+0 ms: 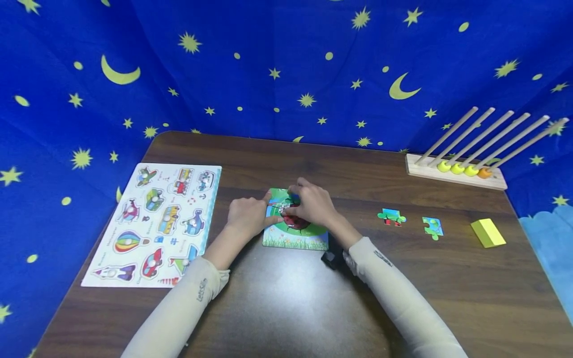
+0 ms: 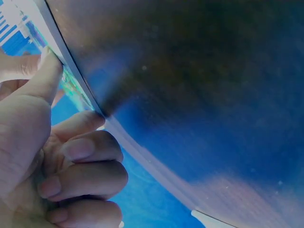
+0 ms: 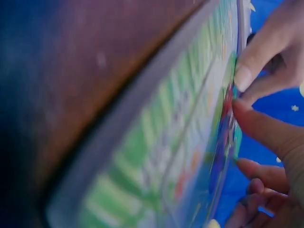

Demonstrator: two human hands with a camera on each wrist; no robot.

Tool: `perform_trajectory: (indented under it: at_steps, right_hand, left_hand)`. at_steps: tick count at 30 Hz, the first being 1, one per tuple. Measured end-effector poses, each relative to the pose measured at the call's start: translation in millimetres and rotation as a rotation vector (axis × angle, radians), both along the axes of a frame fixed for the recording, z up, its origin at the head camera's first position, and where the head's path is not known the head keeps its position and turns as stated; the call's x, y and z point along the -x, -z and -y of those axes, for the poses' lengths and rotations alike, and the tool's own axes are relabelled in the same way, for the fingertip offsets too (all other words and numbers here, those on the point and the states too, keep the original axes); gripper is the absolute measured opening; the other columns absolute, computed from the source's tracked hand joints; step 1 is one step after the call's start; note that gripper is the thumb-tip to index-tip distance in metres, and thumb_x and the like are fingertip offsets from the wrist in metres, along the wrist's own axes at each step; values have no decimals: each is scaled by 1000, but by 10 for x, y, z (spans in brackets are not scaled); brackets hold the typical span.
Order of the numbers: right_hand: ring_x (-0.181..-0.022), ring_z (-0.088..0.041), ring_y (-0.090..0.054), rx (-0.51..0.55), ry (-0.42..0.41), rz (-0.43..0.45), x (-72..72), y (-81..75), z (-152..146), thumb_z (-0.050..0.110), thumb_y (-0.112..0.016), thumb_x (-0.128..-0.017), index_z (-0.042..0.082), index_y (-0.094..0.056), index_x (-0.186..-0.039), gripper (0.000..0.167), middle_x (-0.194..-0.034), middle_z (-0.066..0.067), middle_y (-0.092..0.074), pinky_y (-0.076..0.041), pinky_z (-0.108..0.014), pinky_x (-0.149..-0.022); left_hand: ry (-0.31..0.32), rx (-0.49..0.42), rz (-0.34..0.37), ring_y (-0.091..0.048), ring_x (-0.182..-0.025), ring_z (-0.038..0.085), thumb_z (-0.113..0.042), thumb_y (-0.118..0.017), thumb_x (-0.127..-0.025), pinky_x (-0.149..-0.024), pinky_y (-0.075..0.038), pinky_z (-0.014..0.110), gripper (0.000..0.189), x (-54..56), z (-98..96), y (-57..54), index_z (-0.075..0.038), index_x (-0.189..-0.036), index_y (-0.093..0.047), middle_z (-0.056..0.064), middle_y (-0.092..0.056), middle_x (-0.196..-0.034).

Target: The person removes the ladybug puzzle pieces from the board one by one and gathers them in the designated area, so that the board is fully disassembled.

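A small ladybug jigsaw puzzle board (image 1: 295, 241) with a grass border lies at the middle of the table. My left hand (image 1: 247, 217) grips its left side, thumb over the face and index finger at the edge; the other fingers curl in the left wrist view. From the right, my right hand (image 1: 315, 203) reaches over the board and pinches a puzzle piece between thumb and fingers, at the ladybug picture's upper part. That piece is mostly hidden by the fingers. Two loose puzzle pieces, one green and red (image 1: 392, 217), one green and blue (image 1: 432, 227), lie to the right.
A white vehicle peg puzzle (image 1: 154, 223) lies at the left. A wooden rack with upright rods and beads (image 1: 456, 171) stands at the back right, and a yellow block (image 1: 488, 232) sits at the right. A starry blue cloth (image 1: 286, 64) hangs behind the table.
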State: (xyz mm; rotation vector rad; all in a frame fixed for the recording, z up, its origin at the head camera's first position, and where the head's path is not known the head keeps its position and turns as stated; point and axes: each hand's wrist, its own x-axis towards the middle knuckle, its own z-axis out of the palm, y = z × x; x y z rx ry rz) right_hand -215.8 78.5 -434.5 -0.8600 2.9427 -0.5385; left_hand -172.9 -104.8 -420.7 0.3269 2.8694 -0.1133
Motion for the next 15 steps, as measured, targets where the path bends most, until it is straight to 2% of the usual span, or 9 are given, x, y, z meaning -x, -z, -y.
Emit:
perform_trajectory:
  at_steps: [6,15]
  right_hand:
    - [-73,-15,-51,16,14,118,50,40,-18,49,-83,-76,13,-73,-119,57,-98,-5,-56,-47,-34,-62]
    - [-68,-16,-52,-15,-23,111,36,9,54,49,-80,-80,8,-70,-124,61,-102,-10,-56,-48,-30,-61]
  left_hand:
    - [-4,-8,4,-23,-46,11,-75,-49,-88,-45,-24,28,88,-5,-7,2,-21,-156,-33,-3,-36,-46]
    - [-1,-30,7,-20,-45,11,-74,-48,-89,-45,-21,28,87,-10,18,-1,-21,-156,-32,-4,-33,-46]
